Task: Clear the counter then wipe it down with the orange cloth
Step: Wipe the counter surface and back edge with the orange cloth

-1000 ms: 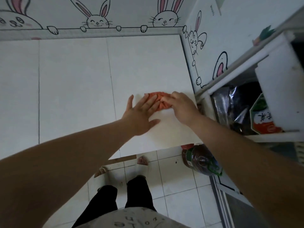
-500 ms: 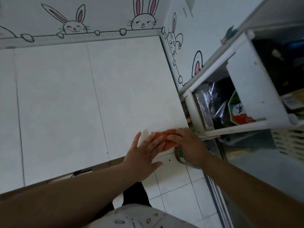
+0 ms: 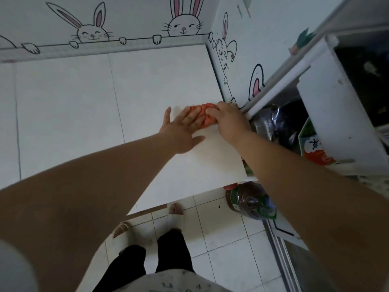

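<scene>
No text I can read anywhere in my view. The red and green packet point(image 3: 313, 149) on the shelf point(image 3: 334, 114) carries a dark mark on white, too blurred to make out. The bottle point(image 3: 250, 202) label is illegible too.

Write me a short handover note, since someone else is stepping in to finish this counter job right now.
Left hand: flat, fingers spread, pressing on the orange cloth.
Right hand: fingers curled over the cloth's right side, pressing it down.
Cloth: bunched on the counter at its right edge, against the bunny wall.
Done: the visible counter holds nothing but the cloth; wiping is under way.
Left: which areas are already wiped cannot be told, so cover the whole surface.
</scene>
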A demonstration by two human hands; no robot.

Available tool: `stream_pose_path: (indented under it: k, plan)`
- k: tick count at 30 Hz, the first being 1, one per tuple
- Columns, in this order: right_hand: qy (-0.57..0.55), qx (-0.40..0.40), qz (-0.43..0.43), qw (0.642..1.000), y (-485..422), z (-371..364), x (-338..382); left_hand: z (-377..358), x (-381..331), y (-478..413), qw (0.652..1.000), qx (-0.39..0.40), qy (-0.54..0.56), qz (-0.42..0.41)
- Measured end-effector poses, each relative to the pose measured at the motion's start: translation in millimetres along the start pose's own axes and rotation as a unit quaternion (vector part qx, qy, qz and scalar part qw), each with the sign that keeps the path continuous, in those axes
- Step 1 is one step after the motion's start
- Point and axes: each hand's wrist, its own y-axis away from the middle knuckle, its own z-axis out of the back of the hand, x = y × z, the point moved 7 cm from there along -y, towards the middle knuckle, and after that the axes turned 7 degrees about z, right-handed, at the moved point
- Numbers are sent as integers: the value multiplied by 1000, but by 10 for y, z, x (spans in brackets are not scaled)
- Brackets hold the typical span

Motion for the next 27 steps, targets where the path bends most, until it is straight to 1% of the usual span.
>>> stream_pose_path:
  k: [2,5,11,12,14,16,20,21,22,23,24,25,26,27]
  plan:
    - [-3,-14,3,1000,182,-43,46,-63,-91,92,1000,-2,4,-11]
    - [-4,-24,-10,1000,553,-68,84,-180,-322,299,999,4,-10,-51]
    - [0,73,-44,996,1244,-352,81,-488,-747,727,992,7,-24,-126]
    - [-4,73,-47,996,1330,-376,97,-541,-797,780,991,10,-23,-135]
    - [-3,46,-51,998,1487,-435,120,-631,-878,879,988,17,-27,-152]
    - [-31,38,-68,996,1658,-541,141,-707,-937,982,984,24,-41,-170]
    - [-146,91,-106,979,1859,-752,169,-776,-948,1153,978,24,-64,-195]
    - [-178,108,-119,971,1873,-745,192,-764,-932,1193,977,22,-68,-199]
    - [-243,116,-144,952,1890,-721,215,-747,-909,1222,977,16,-68,-201]
    - [-332,112,-187,918,1899,-672,231,-700,-888,1246,977,4,-58,-203]
    - [-422,103,-227,872,1905,-620,246,-640,-868,1246,979,-11,-37,-201]
    - [-487,98,-260,828,1907,-557,267,-554,-838,1249,980,-27,-4,-195]
    - [-526,91,-283,797,1888,-490,269,-457,-795,1241,981,-40,52,-183]
    - [-549,76,-306,774,1859,-415,251,-357,-729,1220,977,-42,131,-160]
